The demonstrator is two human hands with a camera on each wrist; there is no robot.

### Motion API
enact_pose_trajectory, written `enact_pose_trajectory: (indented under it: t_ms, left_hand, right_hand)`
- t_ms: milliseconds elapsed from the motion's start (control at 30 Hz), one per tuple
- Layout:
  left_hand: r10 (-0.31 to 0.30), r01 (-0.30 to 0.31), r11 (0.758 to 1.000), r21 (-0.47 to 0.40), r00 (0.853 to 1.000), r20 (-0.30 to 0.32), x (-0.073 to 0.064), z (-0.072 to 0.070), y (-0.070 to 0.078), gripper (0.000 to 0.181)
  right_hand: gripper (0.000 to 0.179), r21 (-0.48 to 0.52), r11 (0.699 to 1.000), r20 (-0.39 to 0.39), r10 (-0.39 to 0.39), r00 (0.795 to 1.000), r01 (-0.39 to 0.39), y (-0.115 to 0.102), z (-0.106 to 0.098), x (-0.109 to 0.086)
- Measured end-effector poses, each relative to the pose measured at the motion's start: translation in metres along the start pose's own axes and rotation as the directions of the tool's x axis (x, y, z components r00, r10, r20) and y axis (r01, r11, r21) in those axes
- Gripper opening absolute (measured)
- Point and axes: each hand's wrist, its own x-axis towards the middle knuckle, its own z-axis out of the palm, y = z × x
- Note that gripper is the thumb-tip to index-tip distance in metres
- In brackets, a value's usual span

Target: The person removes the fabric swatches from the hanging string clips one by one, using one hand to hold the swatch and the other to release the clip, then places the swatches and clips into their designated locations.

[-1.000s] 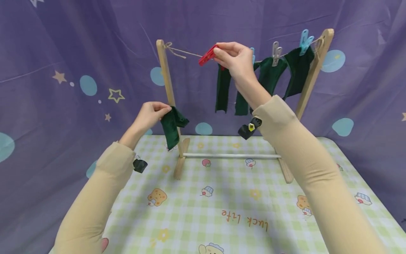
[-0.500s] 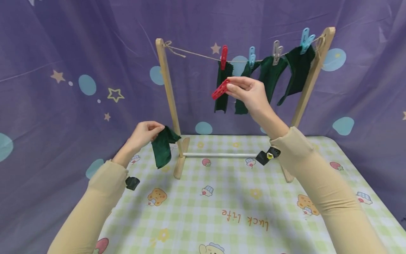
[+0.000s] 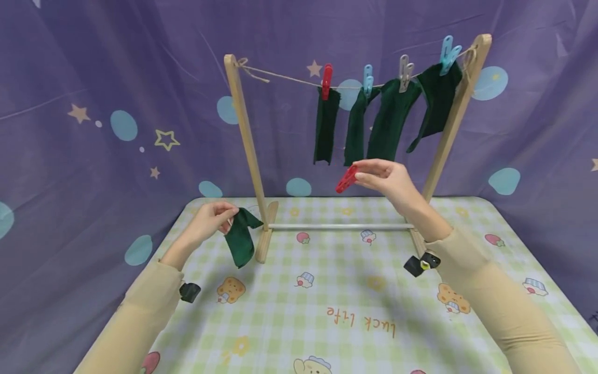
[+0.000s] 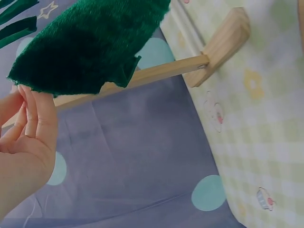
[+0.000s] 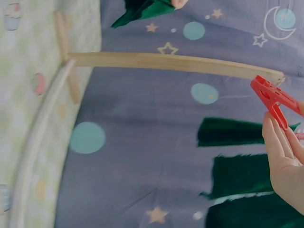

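Note:
My left hand (image 3: 207, 221) pinches a dark green cloth piece (image 3: 241, 244) by its upper edge, low in front of the rack's left post. In the left wrist view this velvety cloth (image 4: 90, 47) spreads out from the fingertips. My right hand (image 3: 385, 182) pinches a red clothespin (image 3: 347, 179) between thumb and fingers, below the hanging cloths. Seen from the right wrist, the red clothespin (image 5: 273, 97) points away from the fingers. On the string (image 3: 280, 76) several green cloths hang, held by a red clothespin (image 3: 327, 82), light blue ones (image 3: 368, 81) and a grey one (image 3: 405, 74).
The wooden rack has a left post (image 3: 246, 135), a right post (image 3: 460, 109) and a white lower bar (image 3: 336, 227). It stands on a green checked tablecloth (image 3: 289, 322) with printed pictures. A purple curtain (image 3: 117, 62) with stars and blue dots hangs behind.
Both hands have come down from the string's level, the right one also moving rightward with the red clothespin. The left hand has lowered the green cloth. The hanging cloths stay on the string.

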Motion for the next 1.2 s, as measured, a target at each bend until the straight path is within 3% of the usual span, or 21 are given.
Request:
enact_pose_trajectory:
  t_ms: [233,467,733,1000,1200]
  left_hand:
    - [0.019,-0.017,0.999,-0.052,0.999,0.043,-0.013,0.006,-0.016,0.028]
    - [0.03,-0.018,0.995,-0.096,0.99,0.135,-0.025,0.009,-0.027,0.027]
    - [0.025,-0.01,0.996,-0.093,0.987,0.161,-0.034,0.005,-0.046,0.027]
    - [-0.003,0.019,0.995,-0.101,0.988,0.156,-0.046,-0.002,-0.063,0.027]
    - [-0.044,0.064,0.992,-0.113,0.985,0.165,-0.051,-0.004,-0.086,0.027]
  right_hand:
    - [0.041,-0.211,0.971,-0.005,0.113,0.994,-0.111,0.035,-0.022,-0.021]
    - [0.045,-0.263,0.942,-0.004,0.215,0.977,-0.208,0.072,-0.047,-0.048]
    - [0.047,-0.382,0.884,-0.029,0.28,0.959,-0.27,0.103,-0.07,-0.073]
    - [0.048,-0.407,0.864,-0.055,0.3,0.952,-0.296,0.123,-0.084,-0.082]
    - [0.048,-0.379,0.853,-0.072,0.36,0.93,-0.359,0.139,-0.092,-0.086]
